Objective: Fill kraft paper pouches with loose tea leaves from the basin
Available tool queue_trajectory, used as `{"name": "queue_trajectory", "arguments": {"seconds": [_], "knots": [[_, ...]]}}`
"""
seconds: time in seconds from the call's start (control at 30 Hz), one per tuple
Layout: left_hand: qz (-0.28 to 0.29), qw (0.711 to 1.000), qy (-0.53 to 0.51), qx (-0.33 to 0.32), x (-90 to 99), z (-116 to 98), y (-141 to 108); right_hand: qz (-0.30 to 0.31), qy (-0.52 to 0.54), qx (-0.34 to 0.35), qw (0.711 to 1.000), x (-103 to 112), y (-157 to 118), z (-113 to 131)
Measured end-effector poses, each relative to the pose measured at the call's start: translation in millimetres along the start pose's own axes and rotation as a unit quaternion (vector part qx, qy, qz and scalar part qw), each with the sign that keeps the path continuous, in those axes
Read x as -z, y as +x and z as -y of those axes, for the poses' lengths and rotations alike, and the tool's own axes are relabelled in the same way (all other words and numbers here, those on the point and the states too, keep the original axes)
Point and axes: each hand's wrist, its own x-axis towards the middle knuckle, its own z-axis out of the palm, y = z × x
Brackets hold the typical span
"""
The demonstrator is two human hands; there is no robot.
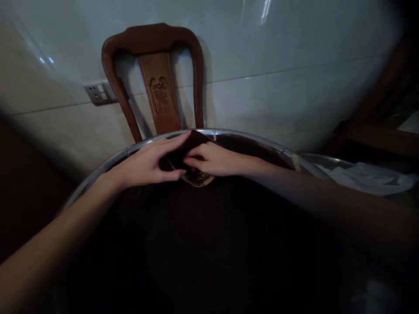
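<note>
A dark red packet with gold print (198,179), perhaps an envelope, is between my hands at the far side of the dark round table. Its mouth gapes open. My left hand (152,163) spans it from the left, fingertips at its upper edge and thumb at the lower edge, gripping it. My right hand (212,159) comes in from the right, with thumb and fingers pinched together at the opening. What the right fingers pinch, if anything, is hidden in shadow.
The round table has a shiny metal rim (242,134). Behind it stands a carved wooden chair (159,87) against a tiled wall with a socket (97,93). A crumpled clear plastic bag (369,178) lies at the right. The foreground is very dark.
</note>
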Motion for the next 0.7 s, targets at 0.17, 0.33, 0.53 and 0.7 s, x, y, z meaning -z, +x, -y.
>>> {"name": "queue_trajectory", "arguments": {"seconds": [0.17, 0.33, 0.53, 0.7], "knots": [[0.001, 1.0, -0.009, -0.001, -0.6, 0.3, 0.0, -0.06, 0.066, 0.007, 0.996, 1.7, -0.1, 0.5], [0.0, 1.0, -0.005, 0.004, -2.1, 2.7, -0.6, 0.049, 0.199, -0.035, 0.978, 1.4, -4.9, 11.2], [0.01, 1.0, 0.0, 0.0, -1.1, 1.7, -0.7, 0.052, 0.047, -0.031, 0.997, -3.1, -1.4, 6.6], [0.005, 1.0, -0.009, 0.001, -0.3, 0.3, -0.2, -0.03, 0.023, -0.013, 0.999, -0.8, 1.3, 1.8]]}}
